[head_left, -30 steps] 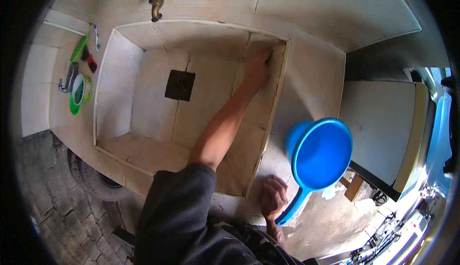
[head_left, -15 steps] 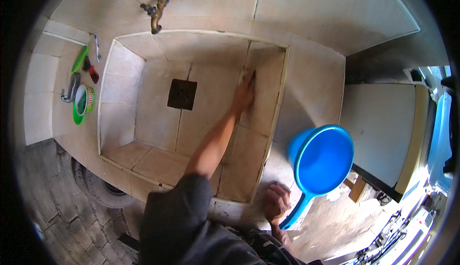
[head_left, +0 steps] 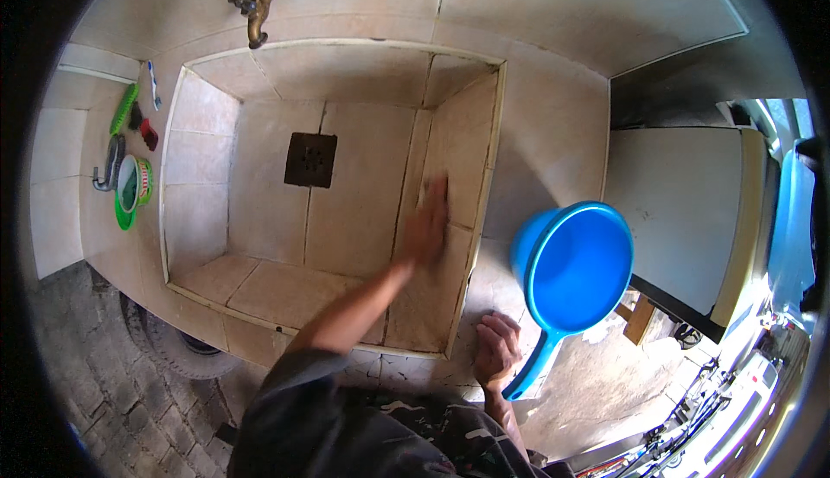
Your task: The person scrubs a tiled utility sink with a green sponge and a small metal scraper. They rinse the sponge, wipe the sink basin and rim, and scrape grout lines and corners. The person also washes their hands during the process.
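My left hand (head_left: 426, 229) reaches into a tiled basin (head_left: 497, 145) and lies along its right inner wall. Its fingers are stretched out, somewhat smeared by motion, and I see nothing held in it. On the ledge by the basin's near right corner rests my right hand (head_left: 498, 347), fingers curled in and apparently empty. Just right of it is the handle of a blue plastic dipper (head_left: 577, 266), which stands on the ledge with its round mouth facing up; the hand does not grip that handle. A dark square drain grate (head_left: 310, 160) sits in the basin floor.
A brass tap (head_left: 258, 13) juts from the wall behind the basin. On the left ledge lie a green brush (head_left: 124, 109), a red-handled brush (head_left: 149, 135), a toothbrush (head_left: 154, 86) and a green-and-white tub (head_left: 143, 182). A pale cabinet-like box (head_left: 679, 210) stands at the right.
My left hand has slid along the right inner wall toward me. My right hand stays on the ledge beside the dipper. The whole view has shifted slightly.
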### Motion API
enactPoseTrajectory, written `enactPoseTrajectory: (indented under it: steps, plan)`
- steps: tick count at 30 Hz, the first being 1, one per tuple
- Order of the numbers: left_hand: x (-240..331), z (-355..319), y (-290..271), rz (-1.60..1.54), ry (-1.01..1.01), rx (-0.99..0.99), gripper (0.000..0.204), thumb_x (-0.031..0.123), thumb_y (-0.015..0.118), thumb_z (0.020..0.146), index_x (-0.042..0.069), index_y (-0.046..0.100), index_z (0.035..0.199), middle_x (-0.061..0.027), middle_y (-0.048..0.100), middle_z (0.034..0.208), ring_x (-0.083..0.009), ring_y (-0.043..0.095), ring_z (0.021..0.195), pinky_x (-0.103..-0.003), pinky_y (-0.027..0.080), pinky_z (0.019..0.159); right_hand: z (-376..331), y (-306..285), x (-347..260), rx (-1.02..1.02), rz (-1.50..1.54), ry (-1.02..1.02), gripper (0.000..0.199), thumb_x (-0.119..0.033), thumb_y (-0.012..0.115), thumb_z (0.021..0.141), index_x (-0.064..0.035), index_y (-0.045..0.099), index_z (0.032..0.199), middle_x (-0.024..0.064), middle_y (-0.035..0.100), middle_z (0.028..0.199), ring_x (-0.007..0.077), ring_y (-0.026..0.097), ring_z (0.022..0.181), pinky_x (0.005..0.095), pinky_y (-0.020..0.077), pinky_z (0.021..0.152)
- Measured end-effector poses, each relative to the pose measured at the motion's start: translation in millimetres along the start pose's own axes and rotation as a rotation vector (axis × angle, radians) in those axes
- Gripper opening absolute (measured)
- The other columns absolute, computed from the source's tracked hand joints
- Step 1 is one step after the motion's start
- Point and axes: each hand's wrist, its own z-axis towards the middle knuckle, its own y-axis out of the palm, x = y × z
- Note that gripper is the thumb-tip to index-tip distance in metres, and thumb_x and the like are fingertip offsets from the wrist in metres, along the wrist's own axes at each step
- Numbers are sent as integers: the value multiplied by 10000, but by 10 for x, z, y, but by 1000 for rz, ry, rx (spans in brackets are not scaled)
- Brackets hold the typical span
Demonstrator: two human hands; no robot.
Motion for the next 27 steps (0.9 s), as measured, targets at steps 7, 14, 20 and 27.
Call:
enactPoseTrajectory:
  steps: [7, 14, 20, 27]
  plan:
    - [471, 480, -371, -190, -278, -202, 502, 288, 211, 976, 68, 190, 1427, -178, 262, 1443, -283, 277, 1330, -344, 220, 1087, -10, 34, -11, 52, -6, -12, 148, 63, 583, 758, -48, 605, 852, 107, 638, 908, 307, 610, 893, 376, 507, 774]
    - [850, 596, -513, -105, -112, -173, 499, 260, 267, 967, 61, 203, 1420, -189, 287, 1427, -315, 361, 1279, -360, 319, 1031, -32, 49, 20, 96, 32, -10, 148, 65, 598, 748, -42, 613, 850, 107, 639, 907, 299, 617, 878, 362, 509, 767]
    - [623, 245, -114, 29, 279, 132, 484, 269, 269, 964, 74, 241, 1406, -229, 387, 1344, -352, 492, 1143, -394, 430, 913, -135, 30, 79, 19, 131, 67, 232, -31, 536, 727, -47, 628, 939, 101, 610, 1029, 300, 549, 1029, 410, 409, 890]
    - [980, 327, -239, -51, 301, 212, 392, 281, 319, 956, 66, 390, 1276, -226, 550, 1094, -419, 551, 927, -503, 444, 746, -143, 12, 106, 2, 215, 93, 297, -181, 471, 780, -43, 634, 987, 108, 608, 1068, 295, 512, 1098, 419, 333, 974]
